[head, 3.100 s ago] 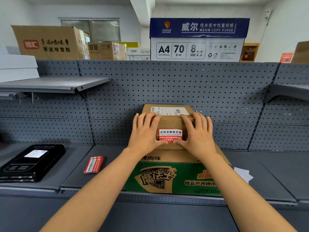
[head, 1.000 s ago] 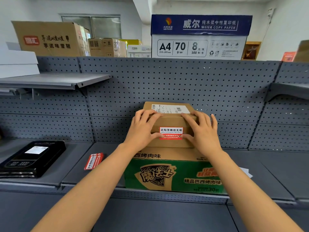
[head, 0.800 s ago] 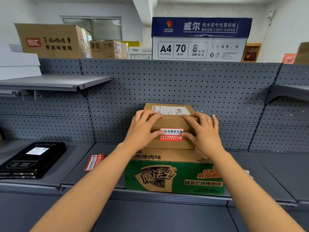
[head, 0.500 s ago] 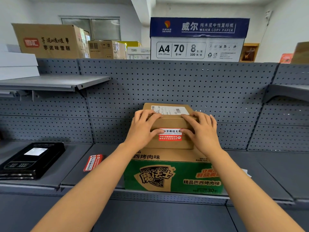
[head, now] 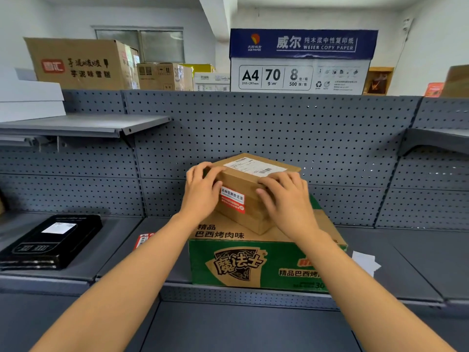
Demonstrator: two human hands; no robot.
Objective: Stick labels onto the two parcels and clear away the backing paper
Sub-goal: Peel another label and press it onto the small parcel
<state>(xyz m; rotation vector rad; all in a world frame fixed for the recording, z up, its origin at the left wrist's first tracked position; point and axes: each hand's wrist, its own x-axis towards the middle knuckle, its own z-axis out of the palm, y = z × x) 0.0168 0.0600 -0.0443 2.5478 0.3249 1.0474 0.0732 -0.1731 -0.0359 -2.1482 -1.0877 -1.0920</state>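
A small brown parcel [head: 243,179] sits turned at an angle on top of a green and brown carton [head: 236,265]. It carries a white shipping label [head: 256,167] on top and a red and white label [head: 232,202] on its front face. My left hand [head: 203,191] grips its left end and my right hand [head: 286,199] grips its right side. A black parcel [head: 50,240] with a white label lies on the shelf at the left. A red and white label strip [head: 143,241] lies on the shelf, partly behind my left forearm. White backing paper [head: 365,262] lies right of the carton.
A grey pegboard wall [head: 253,133] stands behind the shelf [head: 406,250]. A bracket shelf [head: 83,124] sticks out at upper left, another at upper right. A copy paper box [head: 302,62] and cardboard boxes [head: 81,63] stand on top.
Both hands have gone from pressing the red label to gripping the small parcel's ends. The parcel has been rotated so one corner now points toward me.
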